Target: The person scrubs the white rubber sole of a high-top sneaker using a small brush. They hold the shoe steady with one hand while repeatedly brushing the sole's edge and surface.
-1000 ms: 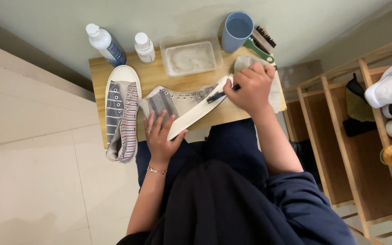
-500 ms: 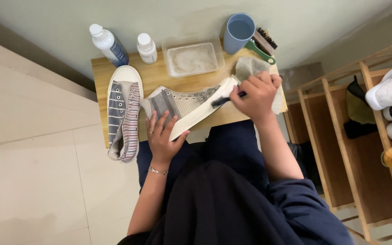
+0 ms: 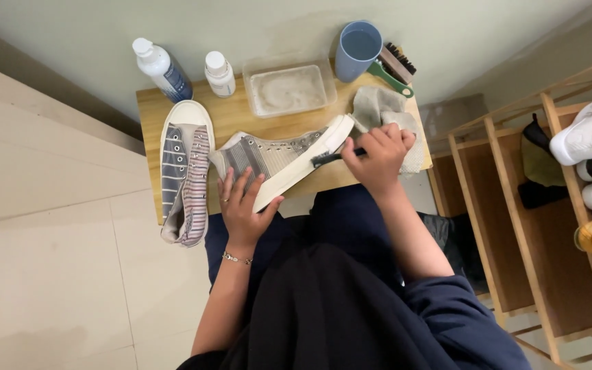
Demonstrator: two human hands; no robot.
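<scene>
- Pale floor tiles surround a small wooden table set against a plain wall.
- At its back edge: a white bottle with a blue label, a smaller white bottle, a clear plastic tub, a blue cup.
- Left hand grips the striped canvas sneaker, tilted on the table's front edge.
- Right hand is closed around a small dark brush touching the white sole.

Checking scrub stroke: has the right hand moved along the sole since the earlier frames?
Yes. The right hand with the small brush slid from beside the cloth leftward along the sneaker sole.
</scene>
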